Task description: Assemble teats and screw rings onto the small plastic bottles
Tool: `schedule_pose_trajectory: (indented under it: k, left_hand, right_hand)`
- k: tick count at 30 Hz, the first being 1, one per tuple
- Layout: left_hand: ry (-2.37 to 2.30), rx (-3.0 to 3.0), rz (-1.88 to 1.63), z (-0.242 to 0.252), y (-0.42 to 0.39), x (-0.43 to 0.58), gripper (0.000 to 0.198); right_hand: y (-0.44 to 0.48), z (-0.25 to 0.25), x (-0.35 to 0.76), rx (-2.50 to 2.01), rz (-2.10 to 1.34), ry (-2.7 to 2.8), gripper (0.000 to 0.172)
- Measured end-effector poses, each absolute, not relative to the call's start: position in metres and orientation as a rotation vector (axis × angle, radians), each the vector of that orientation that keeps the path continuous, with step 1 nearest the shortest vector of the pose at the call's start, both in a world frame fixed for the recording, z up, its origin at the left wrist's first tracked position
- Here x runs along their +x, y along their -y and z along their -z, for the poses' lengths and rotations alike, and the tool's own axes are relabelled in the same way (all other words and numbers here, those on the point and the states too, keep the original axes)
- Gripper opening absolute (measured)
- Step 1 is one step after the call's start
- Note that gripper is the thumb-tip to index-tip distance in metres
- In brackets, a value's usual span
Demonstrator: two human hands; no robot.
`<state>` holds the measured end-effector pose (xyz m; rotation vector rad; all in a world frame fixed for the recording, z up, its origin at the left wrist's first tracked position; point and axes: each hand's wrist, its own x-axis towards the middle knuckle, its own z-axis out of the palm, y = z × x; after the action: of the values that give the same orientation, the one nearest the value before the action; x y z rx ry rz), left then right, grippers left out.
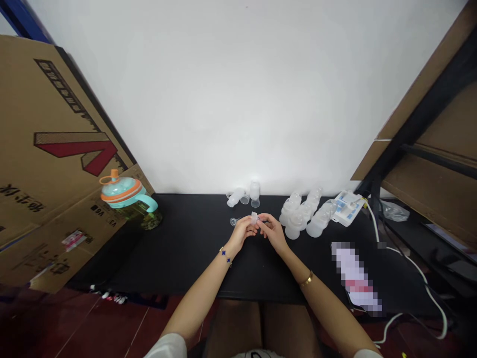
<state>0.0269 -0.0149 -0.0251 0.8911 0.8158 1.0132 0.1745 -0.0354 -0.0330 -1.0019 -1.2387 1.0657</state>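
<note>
A small translucent plastic piece [254,217] is pinched between my two hands above the black table. My left hand [242,232] grips it from the left with the fingers curled in. From the right, the fingers of my right hand [274,231] close on the same piece, hiding its lower part. A small clear round part [234,222] lies just left of my left hand. Beyond the hands, near the wall, a translucent cylindrical piece [236,198] lies tilted and another translucent piece [255,190] stands upright.
Several frosted plastic bottle-shaped parts [294,223] stand in rows to the right, before a white power strip [348,209] with cables. A pixelated phone-like object [356,278] lies at the right front. A teal-and-orange lidded jug [128,196] stands left, beside a large cardboard box [48,149].
</note>
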Motion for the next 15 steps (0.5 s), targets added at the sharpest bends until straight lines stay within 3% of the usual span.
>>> schedule_pose_trajectory:
  k: [8, 15]
  left_hand:
    - [-0.878, 0.920, -1.042, 0.0224, 0.0150, 0.0276, 0.037]
    - [-0.858, 0.871, -1.087, 0.0275, 0.0115, 0.0253, 0.030]
  right_hand:
    - [0.0365, 0.0326, 0.1758, -1.067, -1.005, 1.305, 0.039]
    - [0.0365, 0.0332, 0.1736, -1.059, -1.052, 1.250, 0.040]
